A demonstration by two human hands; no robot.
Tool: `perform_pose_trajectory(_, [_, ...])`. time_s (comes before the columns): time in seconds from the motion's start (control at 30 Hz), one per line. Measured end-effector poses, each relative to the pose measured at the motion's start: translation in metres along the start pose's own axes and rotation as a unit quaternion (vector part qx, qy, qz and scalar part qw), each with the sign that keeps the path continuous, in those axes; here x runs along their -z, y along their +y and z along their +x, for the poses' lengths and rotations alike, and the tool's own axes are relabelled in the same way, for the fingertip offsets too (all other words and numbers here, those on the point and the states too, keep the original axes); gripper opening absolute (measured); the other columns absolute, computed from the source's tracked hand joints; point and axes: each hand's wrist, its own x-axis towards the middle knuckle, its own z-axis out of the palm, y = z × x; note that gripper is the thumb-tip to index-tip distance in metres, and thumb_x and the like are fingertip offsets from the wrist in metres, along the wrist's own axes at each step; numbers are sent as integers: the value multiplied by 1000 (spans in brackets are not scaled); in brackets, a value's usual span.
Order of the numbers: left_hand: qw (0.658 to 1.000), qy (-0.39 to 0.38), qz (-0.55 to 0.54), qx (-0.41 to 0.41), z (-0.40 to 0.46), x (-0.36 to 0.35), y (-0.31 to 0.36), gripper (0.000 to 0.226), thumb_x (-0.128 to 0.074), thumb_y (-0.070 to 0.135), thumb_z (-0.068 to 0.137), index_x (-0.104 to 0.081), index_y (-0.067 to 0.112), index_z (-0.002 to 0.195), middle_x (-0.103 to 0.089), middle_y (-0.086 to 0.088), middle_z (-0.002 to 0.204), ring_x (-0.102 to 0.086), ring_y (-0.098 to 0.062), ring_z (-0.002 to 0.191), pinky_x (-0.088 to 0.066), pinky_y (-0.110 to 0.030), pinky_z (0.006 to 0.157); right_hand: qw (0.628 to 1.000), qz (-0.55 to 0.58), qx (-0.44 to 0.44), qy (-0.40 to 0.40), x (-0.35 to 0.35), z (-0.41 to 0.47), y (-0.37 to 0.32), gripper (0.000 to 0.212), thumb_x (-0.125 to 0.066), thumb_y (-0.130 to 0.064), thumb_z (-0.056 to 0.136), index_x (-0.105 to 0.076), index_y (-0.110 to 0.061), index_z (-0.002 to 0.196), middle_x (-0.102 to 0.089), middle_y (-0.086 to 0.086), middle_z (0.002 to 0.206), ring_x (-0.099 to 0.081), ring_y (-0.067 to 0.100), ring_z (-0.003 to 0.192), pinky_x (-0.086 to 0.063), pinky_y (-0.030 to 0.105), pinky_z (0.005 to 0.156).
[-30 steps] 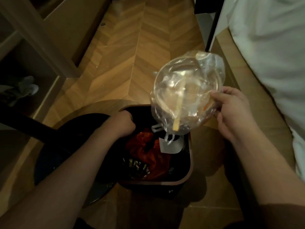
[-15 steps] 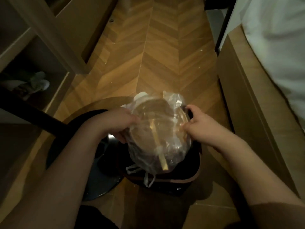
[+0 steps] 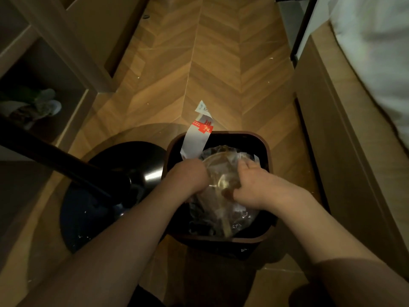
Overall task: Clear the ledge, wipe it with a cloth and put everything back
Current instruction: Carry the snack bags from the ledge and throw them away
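herringbone wood floor (image 3: 221,69) runs up the middle of my view, with an open shelf unit (image 3: 39,69) on the left and a bed frame with white bedding (image 3: 365,63) on the right. down near my feet sits a dark square bin (image 3: 264,151), just beside the round black base of a stand (image 3: 88,207).

both hands are down inside the bin. my left hand (image 3: 188,177) is clenched on the near-left edge of a clear plastic bag (image 3: 221,196) that holds a round see-through container with something stick-like in it. my right hand (image 3: 252,187) presses on the bag from the right, fingers curled into the plastic. the bag sits in the mouth of the bin, on top of whatever is below (too dark to make out). a white wrapper with red print (image 3: 197,138) pokes up over the far-left rim.

i read this as the clearing stage: ledge rubbish going in the bin, wiping not yet begun. to do it well, i'd push straight down with even pressure on both sides so the container doesn't tip, tuck the wrapper below the rim, then let go cleanly so the plastic doesn't cling and lift out.
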Motion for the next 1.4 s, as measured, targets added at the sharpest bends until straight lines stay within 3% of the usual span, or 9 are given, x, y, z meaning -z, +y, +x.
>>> perform_pose_trajectory(0.17, [976,183,-107,47,0,16,-19,29,-59,37,96,-62,10,104,-60,-12,101,-61,-33,96,-42,-33,73,998,-55,-10,-32,-6,-1,-5,89,-53,-30,96,6,-2,156,17,15,164,6,32,152,-14,42,124])
perform_pose_trajectory(0.27, [934,327,-144,-25,10,14,-28,33,-61,28,96,-57,10,123,-54,-13,126,-55,-34,114,-43,-39,83,997,-70,-13,-28,-6,-2,-7,80,-48,-19,97,2,0,156,19,17,163,5,34,152,-15,44,123])
perform_pose_trajectory(0.43, [882,439,-133,-109,44,6,-24,61,-71,32,88,-46,13,139,-49,-14,139,-43,-36,127,-41,-49,104,996,-85,-19,-32,-8,4,-8,79,-49,-16,97,1,-1,157,21,19,162,7,35,152,-10,45,124])
perform_pose_trajectory(0.63, [868,461,-139,-121,57,11,-21,42,-72,25,88,-60,16,127,-57,-10,116,-54,-32,107,-45,-46,91,995,-95,-24,-34,-12,11,-5,76,-45,-15,97,-1,0,156,17,21,162,3,36,152,-13,45,123])
perform_pose_trajectory(0.8, [851,468,-129,-202,42,1,-36,28,-51,5,88,-67,8,111,-57,-13,103,-60,-36,89,-54,-51,71,995,-93,-33,-34,-13,13,-5,77,-46,-12,95,-3,2,156,15,19,164,-2,35,152,-17,44,123])
perform_pose_trajectory(1.07, [879,440,-157,-101,48,10,-29,53,-67,29,90,-49,18,138,-61,-7,129,-49,-33,122,-34,-47,105,994,-91,-38,-36,-14,21,-5,75,-47,-12,95,-5,1,156,13,20,164,-3,36,152,-18,44,122])
perform_pose_trajectory(1.23, [866,464,-99,-155,49,10,-19,32,-56,10,87,-62,21,116,-65,-4,101,-57,-32,98,-29,-34,81,994,-99,-27,-33,-16,18,-3,75,-47,-14,95,-6,2,156,13,21,163,-4,36,151,-19,45,122])
perform_pose_trajectory(1.3, [847,483,-82,-206,44,6,-26,28,-47,13,87,-66,15,108,-62,-8,98,-58,-34,90,-42,-38,78,994,-103,-25,-33,-16,18,-2,74,-45,-14,96,-4,2,156,14,22,163,-3,36,152,-19,44,122])
perform_pose_trajectory(1.4, [898,383,-94,-195,34,2,-35,31,-48,7,91,-67,11,115,-61,-11,108,-59,-34,98,-52,-49,80,994,-105,-21,-24,-18,19,-1,75,-45,-15,94,-6,3,156,12,23,163,-5,36,151,-20,44,122])
